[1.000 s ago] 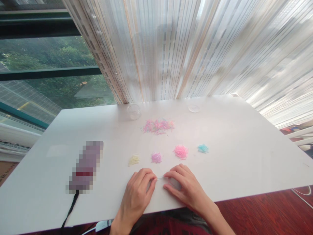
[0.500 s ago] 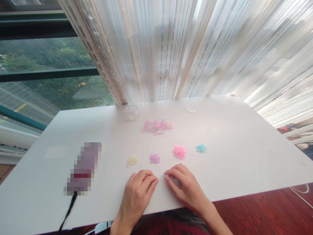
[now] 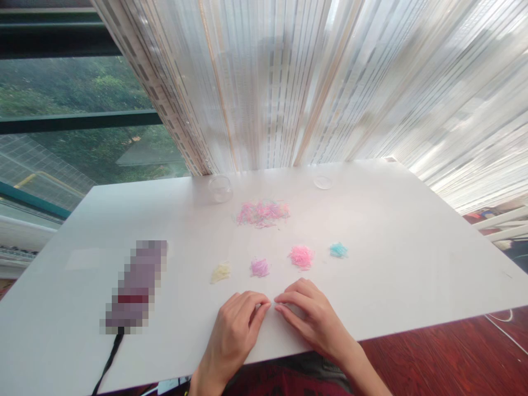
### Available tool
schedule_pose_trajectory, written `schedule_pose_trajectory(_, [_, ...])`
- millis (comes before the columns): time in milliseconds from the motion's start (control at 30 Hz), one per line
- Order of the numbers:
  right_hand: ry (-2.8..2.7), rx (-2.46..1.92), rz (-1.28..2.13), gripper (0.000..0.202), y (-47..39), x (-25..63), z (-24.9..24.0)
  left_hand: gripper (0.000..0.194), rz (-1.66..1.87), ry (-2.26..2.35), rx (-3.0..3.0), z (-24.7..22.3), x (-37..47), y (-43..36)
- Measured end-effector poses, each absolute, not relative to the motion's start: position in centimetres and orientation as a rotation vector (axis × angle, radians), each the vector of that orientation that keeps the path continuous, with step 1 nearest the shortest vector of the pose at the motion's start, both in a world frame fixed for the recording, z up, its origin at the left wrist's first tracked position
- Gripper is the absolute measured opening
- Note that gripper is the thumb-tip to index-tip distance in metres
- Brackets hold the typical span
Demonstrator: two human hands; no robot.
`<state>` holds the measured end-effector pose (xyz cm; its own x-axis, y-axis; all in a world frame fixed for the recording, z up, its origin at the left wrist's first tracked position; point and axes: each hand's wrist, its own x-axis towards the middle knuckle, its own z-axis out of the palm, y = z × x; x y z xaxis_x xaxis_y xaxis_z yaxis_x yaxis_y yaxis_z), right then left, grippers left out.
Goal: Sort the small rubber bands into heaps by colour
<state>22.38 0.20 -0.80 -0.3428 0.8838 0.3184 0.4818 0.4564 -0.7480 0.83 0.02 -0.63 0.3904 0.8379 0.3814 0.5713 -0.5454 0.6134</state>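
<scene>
My left hand [image 3: 240,328] is closed in a pinch, thumb against forefinger, low at the table's front. Facing it, my right hand [image 3: 310,313] has its thumb and fingertips drawn close together. The two sets of fingertips almost meet; what is between them is too small to make out. Just beyond my hands lie small piles of thin short strands: a yellow pile [image 3: 221,272], a purple pile [image 3: 259,268], a pink pile [image 3: 301,257] and a blue pile [image 3: 339,250]. Behind these spreads a larger mixed-colour heap of strands [image 3: 263,214].
A clear round container [image 3: 220,190] and a clear lid [image 3: 322,182] rest near the back edge of the white table [image 3: 396,258]. At the left lies a blurred-out purplish object [image 3: 136,283] with a black strap [image 3: 109,360]. A striped curtain [image 3: 264,82] hangs behind.
My left fingertips have closed together and moved slightly right, toward my right hand. The gap between the hands has narrowed, and a thin pale strand glimpsed there earlier is now mostly hidden.
</scene>
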Motion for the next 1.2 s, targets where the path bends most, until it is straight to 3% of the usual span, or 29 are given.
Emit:
schedule_pose_trajectory(500, [-1.926,-1.102,0.731,0.014,0.30,22.39,-0.65,0.008,1.015,1.209,2.191,-0.77,0.73,0.04])
schedule_pose_trajectory(1200, [-1.908,-1.117,0.755,0.014,0.32,22.26,-0.61,0.016,0.966,1.263,2.157,-0.82,0.54,-0.04])
